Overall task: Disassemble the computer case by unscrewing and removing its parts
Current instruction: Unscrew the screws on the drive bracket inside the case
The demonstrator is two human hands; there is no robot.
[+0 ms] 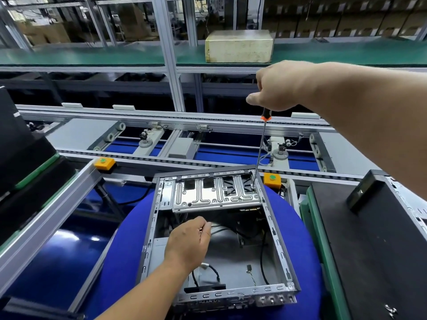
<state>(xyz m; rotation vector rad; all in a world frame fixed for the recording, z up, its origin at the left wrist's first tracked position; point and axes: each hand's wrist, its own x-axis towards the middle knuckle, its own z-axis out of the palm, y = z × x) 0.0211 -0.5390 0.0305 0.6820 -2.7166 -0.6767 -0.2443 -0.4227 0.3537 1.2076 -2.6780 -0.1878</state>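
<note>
While the open grey sheet-metal computer case (275, 229) lies on a round blue padded stand (129, 239) between the conveyor rails, its side panel is already off and the interior looks largely stripped; only a few loose black cables (262, 257) and a small connector sit on its floor, so I judge the job well advanced; what remains, as far as can be seen, is the silver stamped-metal drive bracket (208, 192) across the far end of the case. The right hand (277, 86) is clenched round the handle of a long black-and-orange screwdriver (261, 144), whose tip stands on a screw at the bracket's far right corner; that screw seems the step in hand, and other fixings may follow; I cannot tell how many. The left hand (189, 243) hovers over the case's hollow, fingers curled, perhaps pinching something small; I cannot tell. A dark closed case (369, 245) lies to the right; a pale cardboard box (239, 46) sits shut on the green shelf beyond, contents hidden.
</note>
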